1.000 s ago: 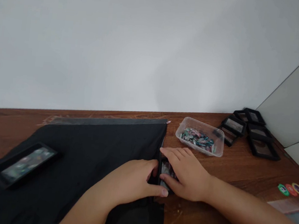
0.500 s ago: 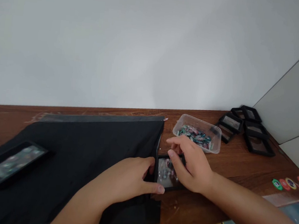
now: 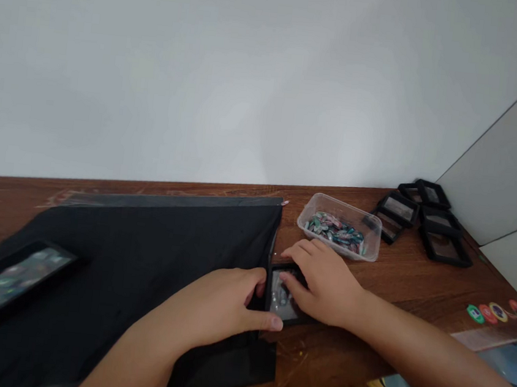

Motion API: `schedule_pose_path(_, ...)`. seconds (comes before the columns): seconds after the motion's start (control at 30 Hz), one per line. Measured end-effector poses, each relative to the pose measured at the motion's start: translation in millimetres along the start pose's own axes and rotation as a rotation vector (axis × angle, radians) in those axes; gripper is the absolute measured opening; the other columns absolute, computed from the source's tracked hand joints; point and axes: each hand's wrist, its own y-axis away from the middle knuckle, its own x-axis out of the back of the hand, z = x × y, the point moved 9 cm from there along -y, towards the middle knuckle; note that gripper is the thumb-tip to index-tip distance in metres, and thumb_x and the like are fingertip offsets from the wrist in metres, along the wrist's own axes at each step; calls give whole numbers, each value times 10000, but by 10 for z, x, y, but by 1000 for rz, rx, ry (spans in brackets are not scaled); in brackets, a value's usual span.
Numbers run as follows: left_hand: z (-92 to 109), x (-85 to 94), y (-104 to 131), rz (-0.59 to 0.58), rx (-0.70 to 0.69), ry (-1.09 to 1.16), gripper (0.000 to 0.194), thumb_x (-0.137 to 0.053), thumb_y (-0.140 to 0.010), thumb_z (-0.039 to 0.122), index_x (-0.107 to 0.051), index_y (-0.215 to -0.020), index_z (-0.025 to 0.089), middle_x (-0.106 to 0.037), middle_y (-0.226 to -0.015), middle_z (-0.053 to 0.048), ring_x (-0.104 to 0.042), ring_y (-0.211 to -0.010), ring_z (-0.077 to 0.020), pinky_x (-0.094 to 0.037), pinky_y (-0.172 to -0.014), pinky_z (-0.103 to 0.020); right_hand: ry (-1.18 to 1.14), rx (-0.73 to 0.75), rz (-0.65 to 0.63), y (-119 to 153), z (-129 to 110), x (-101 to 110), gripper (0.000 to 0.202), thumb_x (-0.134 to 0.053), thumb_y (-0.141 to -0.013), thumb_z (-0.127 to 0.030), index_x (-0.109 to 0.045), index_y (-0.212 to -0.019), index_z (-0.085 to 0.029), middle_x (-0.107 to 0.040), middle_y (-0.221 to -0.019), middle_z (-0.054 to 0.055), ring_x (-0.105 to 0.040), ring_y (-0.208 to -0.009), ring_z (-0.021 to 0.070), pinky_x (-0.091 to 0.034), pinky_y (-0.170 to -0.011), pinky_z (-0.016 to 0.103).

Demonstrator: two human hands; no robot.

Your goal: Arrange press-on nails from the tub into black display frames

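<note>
A small black-framed display case (image 3: pixel 284 307) with a pale see-through window lies at the right edge of a black cloth; small shiny pieces show in its window. My left hand (image 3: pixel 224 301) grips its left side, thumb along the near edge and fingers at the far left. Over the case's right part rests my right hand (image 3: pixel 323 280), fingers stretched past the far edge and thumb down on the window. It hides much of the case. Just beyond, a clear plastic tub (image 3: pixel 370 248) holds many glossy green, teal and pink pieces (image 3: pixel 335 229).
On the black cloth (image 3: pixel 165 239) at left lies another black-framed case (image 3: pixel 19 276) with colourful pieces in its window. Several black frames (image 3: pixel 444 247) are heaped at the back right. Round stickers (image 3: pixel 486 313) sit near the table's right edge. A white wall (image 3: pixel 206 77) rises behind.
My right hand has lowered onto the case and shifted slightly left, its fingers straighter and thumb now on the window. My left hand keeps its grip. The view has shifted slightly.
</note>
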Motion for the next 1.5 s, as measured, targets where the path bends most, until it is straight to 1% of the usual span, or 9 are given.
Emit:
schedule_pose_path(0.2, 3, -5, 2, -17, 12, -13, 399, -665, -800, 647, -611, -874, 259, -719, -840, -25, -645, -753, -260, -360, -622, -332, 39, -31, -138, -1, -19, -123, 325, -637, -992, -327, -667, -1240, -119, -696, -1215, 149, -604, -1117, 305, -490, -996, 480)
schedule_pose_path(0.3, -3, -12, -4, -17, 18, -15, 404, -661, -800, 654, -606, -869, 260, -718, -851, -26, -640, -759, -256, -358, -628, -330, 53, -48, -166, 8, -30, -163, 350, -633, -998, -333, -663, -1274, -122, -695, -1236, 148, -598, -1132, 311, -486, -999, 490)
schedule_pose_path(0.47, 5, -30, -18, -18, 8, -1, 391, -668, -797, 635, -582, -854, 258, -704, -849, -25, -624, -756, -259, -351, -633, -337, 56, -56, -181, 4, -47, -194, 362, -618, -1007, -322, -654, -1298, -111, -682, -1264, 150, -578, -1164, 316, -464, -1029, 494)
schedule_pose_path(0.67, 17, -33, -23, -27, 12, 5, 372, -677, -791, 607, -569, -842, 254, -688, -841, -16, -608, -750, -248, -344, -634, -337, 84, -56, -185, -10, -63, -210, 356, -588, -1027, -334, -647, -1303, -118, -676, -1265, 147, -562, -1153, 316, -455, -1006, 489)
schedule_pose_path(0.83, 25, -39, -25, -30, 8, 13, 368, -677, -786, 599, -563, -836, 253, -673, -833, -10, -599, -749, -247, -333, -633, -335, 112, -57, -199, 3, -73, -264, 344, -524, -1056, -294, -626, -1330, -113, -652, -1315, 145, -543, -1187, 323, -441, -1025, 502)
schedule_pose_path(1.2, -7, -45, -39, -4, 19, 23, 354, -704, -774, 581, -580, -823, 252, -693, -821, 0, -610, -727, -231, -332, -605, -328, 102, -53, -194, -2, -78, -279, 357, -530, -1054, -296, -619, -1346, -111, -647, -1321, 143, -539, -1191, 325, -442, -1030, 510)
schedule_pose_path(1.5, -7, -60, -42, -20, 38, 18, 365, -702, -765, 583, -553, -813, 253, -667, -806, 8, -584, -712, -225, -329, -616, -333, 188, 12, -191, -3, -119, -285, 346, -496, -1074, -305, -606, -1338, -110, -653, -1303, 146, -543, -1155, 324, -452, -977, 495)
